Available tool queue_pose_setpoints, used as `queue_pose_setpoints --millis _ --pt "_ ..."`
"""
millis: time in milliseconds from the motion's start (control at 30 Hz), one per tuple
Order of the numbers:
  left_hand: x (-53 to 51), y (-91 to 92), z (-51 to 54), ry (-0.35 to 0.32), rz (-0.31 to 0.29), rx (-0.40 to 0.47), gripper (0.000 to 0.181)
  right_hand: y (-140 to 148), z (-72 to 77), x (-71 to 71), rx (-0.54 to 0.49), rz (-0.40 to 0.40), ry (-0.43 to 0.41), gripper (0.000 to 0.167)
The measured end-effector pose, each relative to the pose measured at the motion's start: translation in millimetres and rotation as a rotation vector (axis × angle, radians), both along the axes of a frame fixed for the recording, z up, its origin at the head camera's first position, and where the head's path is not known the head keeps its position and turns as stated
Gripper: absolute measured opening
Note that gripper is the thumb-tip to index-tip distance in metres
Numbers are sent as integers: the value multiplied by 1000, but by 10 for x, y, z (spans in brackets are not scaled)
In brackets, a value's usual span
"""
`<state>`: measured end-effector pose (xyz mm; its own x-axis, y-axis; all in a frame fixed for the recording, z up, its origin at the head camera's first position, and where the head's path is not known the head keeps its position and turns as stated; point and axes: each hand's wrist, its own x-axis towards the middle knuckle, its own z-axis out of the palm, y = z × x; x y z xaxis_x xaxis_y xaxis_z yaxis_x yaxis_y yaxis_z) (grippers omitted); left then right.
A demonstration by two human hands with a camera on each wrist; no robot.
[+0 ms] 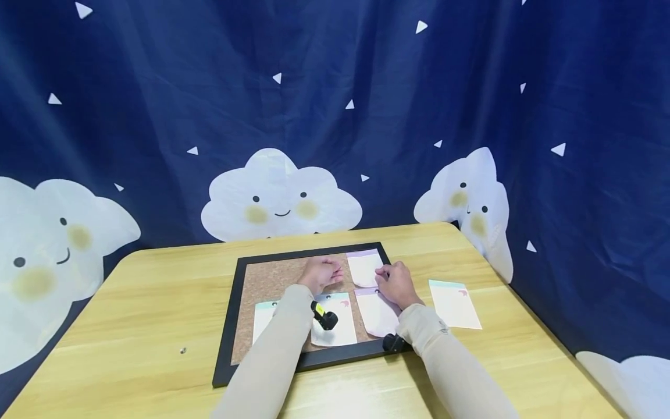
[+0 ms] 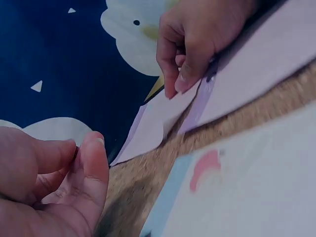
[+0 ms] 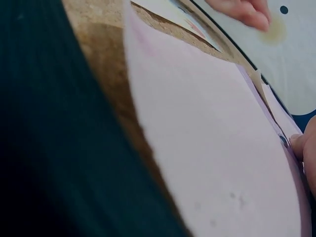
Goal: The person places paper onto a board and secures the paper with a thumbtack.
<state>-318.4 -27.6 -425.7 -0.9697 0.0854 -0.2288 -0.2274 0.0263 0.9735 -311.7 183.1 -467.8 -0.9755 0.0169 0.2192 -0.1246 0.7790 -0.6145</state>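
A black-framed corkboard [image 1: 277,278] lies on the table, bearing several note sheets. Above its middle, my left hand [image 1: 320,274] pinches a small dark piece, likely a thumbtack [image 2: 76,152], between thumb and finger; the fingertips hide most of it. My right hand [image 1: 399,286] pinches the right side of the upper purple-topped sheet [image 1: 363,269], whose lower edge curls up off the cork. Just below lies another purple-topped sheet [image 1: 374,314], tacked at its top. A tacked blue-topped sheet [image 1: 342,330] sits left of that one.
One more blue-topped sheet [image 1: 260,320] is on the board's left part, partly behind my left sleeve. A loose green-topped sheet [image 1: 454,305] lies on the table right of the board. A small silver tack [image 1: 182,350] rests left of it. A blue curtain [image 1: 314,116] hangs behind.
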Motion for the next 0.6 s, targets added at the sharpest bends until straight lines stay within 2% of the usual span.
queue_pose_setpoints --millis 167,267,433,600 --pt "-141 135 -62 -42 43 126 22 -17 13 -3 8 6 -6 18" --pt "-222 230 -82 -71 58 169 25 -5 29 5 25 11 -2 19" --pt "-333 365 -81 -105 71 162 16 5 39 13 36 -1 0 18" --pt "-429 437 -125 -112 113 120 5 -24 29 10 31 -3 -15 20"
